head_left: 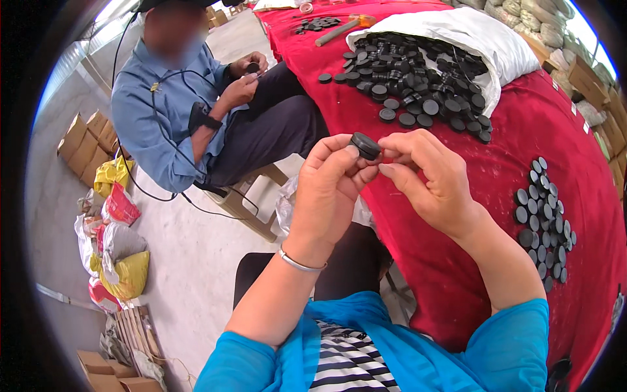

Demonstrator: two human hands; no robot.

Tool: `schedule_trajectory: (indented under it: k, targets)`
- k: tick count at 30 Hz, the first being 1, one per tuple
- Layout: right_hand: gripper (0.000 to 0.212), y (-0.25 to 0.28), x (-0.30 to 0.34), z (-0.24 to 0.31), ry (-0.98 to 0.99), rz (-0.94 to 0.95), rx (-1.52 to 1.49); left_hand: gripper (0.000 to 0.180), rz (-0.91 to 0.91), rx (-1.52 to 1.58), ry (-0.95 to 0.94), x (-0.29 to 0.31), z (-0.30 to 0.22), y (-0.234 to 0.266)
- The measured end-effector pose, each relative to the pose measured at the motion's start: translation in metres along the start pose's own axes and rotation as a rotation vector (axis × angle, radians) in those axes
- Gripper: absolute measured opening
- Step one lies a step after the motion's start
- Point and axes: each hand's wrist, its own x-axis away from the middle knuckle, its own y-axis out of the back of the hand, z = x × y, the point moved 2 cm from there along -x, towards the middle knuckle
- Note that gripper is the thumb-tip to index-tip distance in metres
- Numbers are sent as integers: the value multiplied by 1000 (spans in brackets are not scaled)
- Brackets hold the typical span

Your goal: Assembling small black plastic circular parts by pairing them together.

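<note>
Illumination is bright and diffuse; shadows are soft. At the upper left and upper right rims, glare clips to white with blue fringes. The white sack [471, 40] reflects strongly; detail merges in the dark gaps of the heap of black discs [408, 78]. The left hand [334, 173] and right hand [431, 176] are in focus. A blurred patch obscures the co-worker's head [173, 39]. Fisheye distortion curves the red cloth [470, 173] toward the black, vignetted border.
</note>
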Motion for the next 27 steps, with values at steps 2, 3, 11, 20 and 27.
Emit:
schedule_trajectory:
  k: [2,3,11,20,27]
  targets:
    - [35,2,-2,2,60,-27,63,15,10,74,21,0,-2,-2]
    - [35,2,-3,3,64,-26,62,15,10,74,17,0,-3,-2]
    - [39,-2,-5,10,327,114,498,13,87,188,-46,-3,-3,6]
    - [31,4,1,-13,169,71,437,14,-9,129,-37,-1,-14,14]
    - [41,2,-3,2,262,41,375,13,-36,129,-27,-3,-10,8]
